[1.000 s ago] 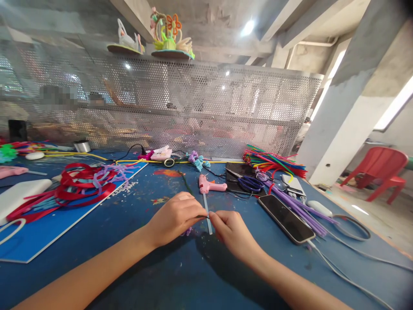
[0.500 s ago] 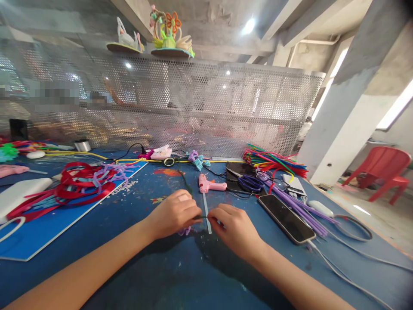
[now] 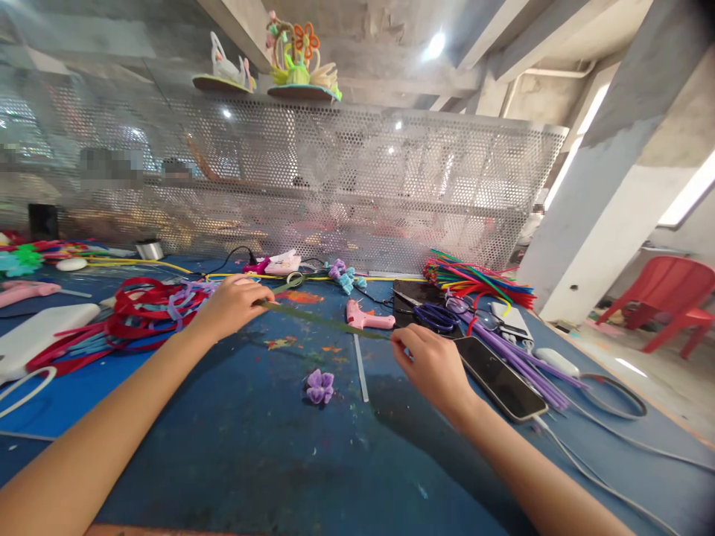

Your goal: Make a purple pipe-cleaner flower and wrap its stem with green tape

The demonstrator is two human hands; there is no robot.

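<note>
A thin green pipe cleaner (image 3: 327,321) is stretched straight above the blue table (image 3: 251,461). My left hand (image 3: 232,305) pinches its far left end, near the red and purple strips (image 3: 139,316). My right hand (image 3: 430,365) pinches its right end, close to the black phone (image 3: 500,378). Below the stem, a small purple pipe-cleaner flower (image 3: 320,387) lies on the table beside a clear glue stick (image 3: 361,367). A pink glue gun (image 3: 366,318) lies just behind the stem.
Scissors (image 3: 433,315), a bundle of coloured pipe cleaners (image 3: 474,283) and purple ones (image 3: 519,357) lie at the right, with a white cable (image 3: 608,406). A perforated metal screen (image 3: 346,186) closes the back. A blue board (image 3: 50,406) sits left. A red chair (image 3: 670,298) stands far right.
My hands, close together over the purple flower before, have pulled apart: left hand up and left, right hand to the right, drawing the green stem out. The flower now lies free on the table.
</note>
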